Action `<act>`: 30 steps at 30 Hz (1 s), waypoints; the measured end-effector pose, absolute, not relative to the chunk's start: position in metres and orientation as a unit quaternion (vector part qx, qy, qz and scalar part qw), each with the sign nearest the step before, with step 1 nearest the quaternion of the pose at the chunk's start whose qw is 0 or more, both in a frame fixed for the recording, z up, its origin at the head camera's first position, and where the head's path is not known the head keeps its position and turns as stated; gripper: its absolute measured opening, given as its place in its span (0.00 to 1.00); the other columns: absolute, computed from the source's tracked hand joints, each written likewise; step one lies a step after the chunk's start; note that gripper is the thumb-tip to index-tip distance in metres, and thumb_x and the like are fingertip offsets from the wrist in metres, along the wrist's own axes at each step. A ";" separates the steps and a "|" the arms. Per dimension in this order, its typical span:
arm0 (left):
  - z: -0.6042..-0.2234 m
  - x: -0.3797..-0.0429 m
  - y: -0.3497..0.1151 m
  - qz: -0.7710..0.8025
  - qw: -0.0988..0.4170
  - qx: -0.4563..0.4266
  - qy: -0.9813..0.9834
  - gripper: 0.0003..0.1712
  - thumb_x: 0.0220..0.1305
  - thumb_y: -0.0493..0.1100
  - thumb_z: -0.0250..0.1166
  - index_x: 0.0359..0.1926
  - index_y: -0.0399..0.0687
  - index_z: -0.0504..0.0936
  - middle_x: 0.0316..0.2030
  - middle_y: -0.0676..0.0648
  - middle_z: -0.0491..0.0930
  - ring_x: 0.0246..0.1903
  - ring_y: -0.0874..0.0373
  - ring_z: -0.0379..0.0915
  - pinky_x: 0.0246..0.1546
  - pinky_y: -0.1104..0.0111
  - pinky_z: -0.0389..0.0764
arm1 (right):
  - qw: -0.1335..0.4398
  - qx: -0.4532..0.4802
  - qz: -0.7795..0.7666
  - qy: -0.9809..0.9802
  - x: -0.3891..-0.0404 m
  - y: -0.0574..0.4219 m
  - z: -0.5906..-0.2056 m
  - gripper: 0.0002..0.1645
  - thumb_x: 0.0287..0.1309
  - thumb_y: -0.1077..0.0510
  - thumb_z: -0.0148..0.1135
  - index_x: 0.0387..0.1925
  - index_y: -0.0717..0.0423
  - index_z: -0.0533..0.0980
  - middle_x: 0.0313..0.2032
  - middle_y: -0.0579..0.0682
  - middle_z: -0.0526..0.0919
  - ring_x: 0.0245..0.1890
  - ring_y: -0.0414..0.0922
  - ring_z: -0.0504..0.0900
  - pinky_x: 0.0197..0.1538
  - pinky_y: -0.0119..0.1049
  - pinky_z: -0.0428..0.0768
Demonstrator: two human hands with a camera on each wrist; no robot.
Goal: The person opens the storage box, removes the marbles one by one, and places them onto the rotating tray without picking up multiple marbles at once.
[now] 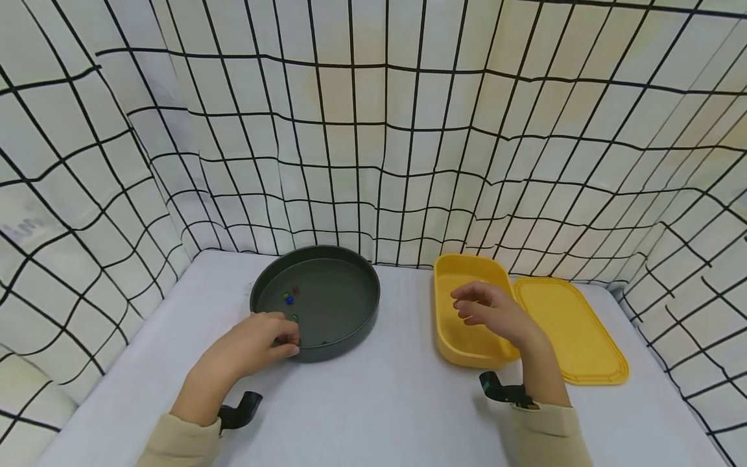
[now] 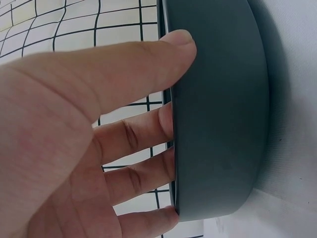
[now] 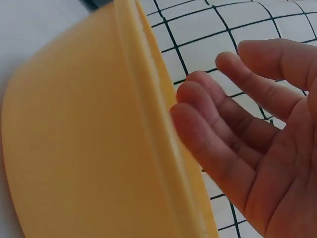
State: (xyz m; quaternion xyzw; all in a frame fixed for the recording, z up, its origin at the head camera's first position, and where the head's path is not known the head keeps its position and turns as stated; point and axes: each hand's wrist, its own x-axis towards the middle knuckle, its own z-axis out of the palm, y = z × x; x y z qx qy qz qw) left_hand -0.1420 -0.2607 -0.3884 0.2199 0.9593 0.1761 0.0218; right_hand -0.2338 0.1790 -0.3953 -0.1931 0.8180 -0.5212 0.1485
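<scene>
My left hand [image 1: 257, 340] is at the near left rim of a round dark grey pan [image 1: 332, 279]. In the left wrist view, the thumb [image 2: 181, 52] lies against the pan's outer wall [image 2: 218, 124] and the other fingers reach over the rim, their tips hidden inside. Several small shiny beads or marbles lie in the pan, among them a blue one [image 1: 289, 300], a reddish one [image 1: 295, 290] and a green one [image 1: 295, 318]. Over the yellow container [image 1: 445, 324] hovers my right hand [image 1: 496, 311], fingers loosely bent and holding nothing.
A flat yellow lid [image 1: 569, 331] lies on the white table [image 1: 385, 402], right of the container and partly behind my right forearm. White walls with a black grid net [image 1: 373, 143] enclose the table at the back and both sides.
</scene>
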 end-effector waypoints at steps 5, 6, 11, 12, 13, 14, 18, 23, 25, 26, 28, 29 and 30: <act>-0.389 -0.143 -0.261 0.177 0.019 0.221 0.959 0.08 0.60 0.45 0.72 0.30 0.63 0.80 0.29 0.62 0.73 0.29 0.67 0.68 0.33 0.66 0.73 | 0.162 -0.184 -0.491 0.836 -0.233 0.185 -0.397 0.21 0.70 0.57 0.58 0.58 0.66 0.73 0.51 0.64 0.79 0.47 0.56 0.81 0.50 0.42 0.83; -0.389 -0.143 -0.261 0.177 0.019 0.221 0.959 0.08 0.60 0.46 0.72 0.30 0.63 0.80 0.30 0.62 0.73 0.30 0.67 0.68 0.33 0.66 0.73 | 0.166 -0.181 -0.484 0.840 -0.234 0.186 -0.398 0.21 0.69 0.57 0.59 0.58 0.65 0.74 0.51 0.64 0.79 0.47 0.57 0.81 0.50 0.43 0.83; -0.389 -0.142 -0.261 0.177 0.020 0.217 0.960 0.07 0.60 0.46 0.72 0.30 0.63 0.81 0.30 0.62 0.74 0.30 0.66 0.69 0.34 0.66 0.74 | 0.186 -0.158 -0.462 0.853 -0.236 0.187 -0.403 0.21 0.69 0.56 0.60 0.58 0.64 0.74 0.50 0.63 0.80 0.45 0.57 0.81 0.50 0.45 0.82; -0.389 -0.142 -0.261 0.178 0.020 0.217 0.960 0.07 0.60 0.45 0.72 0.31 0.63 0.81 0.30 0.61 0.74 0.30 0.66 0.70 0.34 0.66 0.74 | 0.188 -0.153 -0.459 0.855 -0.236 0.187 -0.404 0.21 0.69 0.56 0.60 0.58 0.64 0.74 0.49 0.63 0.81 0.45 0.56 0.81 0.50 0.45 0.82; -0.389 -0.142 -0.261 0.178 0.020 0.218 0.959 0.07 0.60 0.45 0.72 0.31 0.63 0.81 0.31 0.61 0.75 0.30 0.66 0.70 0.34 0.66 0.74 | 0.190 -0.149 -0.457 0.856 -0.236 0.187 -0.405 0.21 0.69 0.56 0.60 0.58 0.64 0.74 0.49 0.62 0.81 0.45 0.56 0.81 0.50 0.45 0.82; -0.389 -0.142 -0.261 0.179 0.020 0.219 0.959 0.07 0.60 0.45 0.72 0.31 0.63 0.81 0.30 0.61 0.74 0.30 0.65 0.70 0.34 0.66 0.74 | 0.191 -0.145 -0.455 0.858 -0.236 0.187 -0.406 0.20 0.69 0.56 0.59 0.57 0.63 0.74 0.48 0.62 0.81 0.45 0.55 0.81 0.50 0.45 0.82; -0.388 -0.142 -0.262 0.176 0.018 0.220 0.959 0.07 0.60 0.45 0.72 0.31 0.63 0.81 0.30 0.61 0.74 0.30 0.65 0.69 0.34 0.66 0.73 | 0.198 -0.137 -0.451 0.859 -0.237 0.187 -0.409 0.19 0.69 0.57 0.59 0.56 0.62 0.75 0.47 0.61 0.82 0.42 0.53 0.82 0.49 0.45 0.82; -0.387 -0.141 -0.262 0.172 0.018 0.224 0.959 0.07 0.60 0.45 0.72 0.30 0.63 0.81 0.29 0.62 0.74 0.29 0.65 0.68 0.33 0.66 0.72 | 0.214 -0.129 -0.444 0.860 -0.237 0.186 -0.413 0.18 0.68 0.57 0.60 0.56 0.60 0.76 0.45 0.60 0.82 0.39 0.52 0.81 0.47 0.44 0.82; -0.386 -0.141 -0.262 0.172 0.019 0.225 0.959 0.08 0.61 0.45 0.72 0.30 0.64 0.81 0.29 0.62 0.73 0.29 0.66 0.67 0.33 0.67 0.71 | 0.219 -0.127 -0.437 0.863 -0.237 0.185 -0.414 0.19 0.67 0.56 0.60 0.56 0.59 0.76 0.44 0.58 0.82 0.39 0.51 0.80 0.46 0.43 0.81; -0.386 -0.141 -0.262 0.172 0.019 0.225 0.959 0.08 0.61 0.45 0.72 0.30 0.64 0.81 0.29 0.62 0.74 0.29 0.66 0.66 0.33 0.67 0.71 | 0.223 -0.127 -0.434 0.864 -0.236 0.185 -0.415 0.19 0.67 0.55 0.60 0.56 0.59 0.76 0.44 0.58 0.82 0.39 0.51 0.80 0.46 0.43 0.81; -0.385 -0.141 -0.261 0.171 0.018 0.226 0.959 0.08 0.61 0.44 0.72 0.30 0.64 0.81 0.29 0.62 0.73 0.28 0.66 0.65 0.33 0.67 0.70 | 0.228 -0.125 -0.429 0.865 -0.236 0.185 -0.416 0.19 0.68 0.54 0.61 0.56 0.58 0.76 0.44 0.57 0.82 0.39 0.50 0.79 0.46 0.42 0.80; -0.385 -0.141 -0.261 0.171 0.018 0.226 0.959 0.08 0.60 0.44 0.72 0.30 0.64 0.81 0.29 0.62 0.73 0.28 0.66 0.65 0.33 0.67 0.70 | 0.230 -0.125 -0.428 0.865 -0.236 0.185 -0.416 0.19 0.67 0.54 0.61 0.56 0.58 0.77 0.43 0.56 0.82 0.39 0.50 0.79 0.46 0.42 0.80; -0.385 -0.141 -0.261 0.171 0.018 0.226 0.959 0.08 0.60 0.44 0.72 0.30 0.64 0.81 0.29 0.62 0.73 0.28 0.66 0.65 0.33 0.67 0.70 | 0.230 -0.126 -0.426 0.866 -0.236 0.184 -0.417 0.19 0.68 0.54 0.61 0.56 0.58 0.77 0.43 0.56 0.82 0.39 0.50 0.79 0.46 0.42 0.80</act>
